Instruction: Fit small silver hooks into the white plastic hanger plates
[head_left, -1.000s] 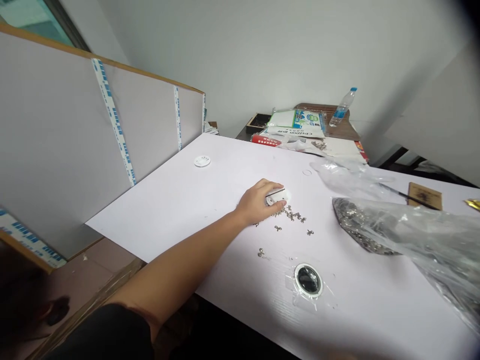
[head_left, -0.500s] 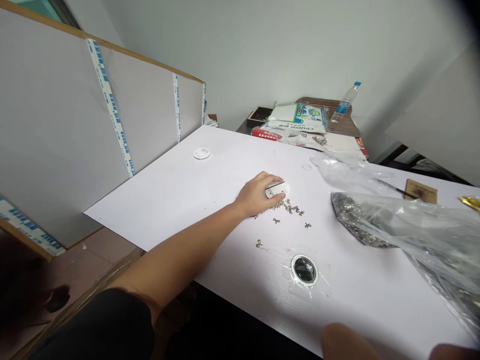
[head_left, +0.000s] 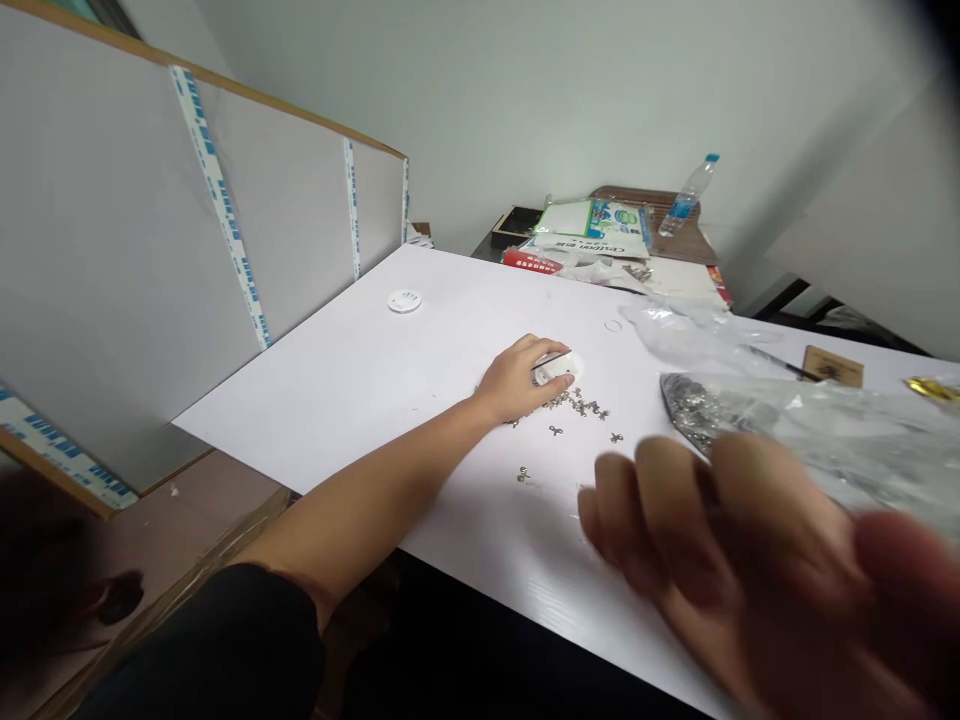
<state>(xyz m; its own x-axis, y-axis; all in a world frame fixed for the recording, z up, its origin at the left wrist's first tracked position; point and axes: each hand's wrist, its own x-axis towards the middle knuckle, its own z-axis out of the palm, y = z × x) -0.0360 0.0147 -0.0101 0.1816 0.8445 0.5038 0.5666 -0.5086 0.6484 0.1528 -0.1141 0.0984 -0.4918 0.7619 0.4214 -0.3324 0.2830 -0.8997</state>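
Left grip clamped over a small white disc; right grip raised close to the lens, blurred.
Left fingers curl over the disc and press it to the white bench mid-surface, arm stretched long. Right grip is slack, fingers loosely spread, nothing in it, and it blocks the near bench edge. Loose metal fittings are scattered just beside the disc. To the right is a clear plastic bag with a dark heap of fittings inside. A second white disc lies well apart, near the grey partition board. A water bottle and paper packets sit on a far table against a plain wall.
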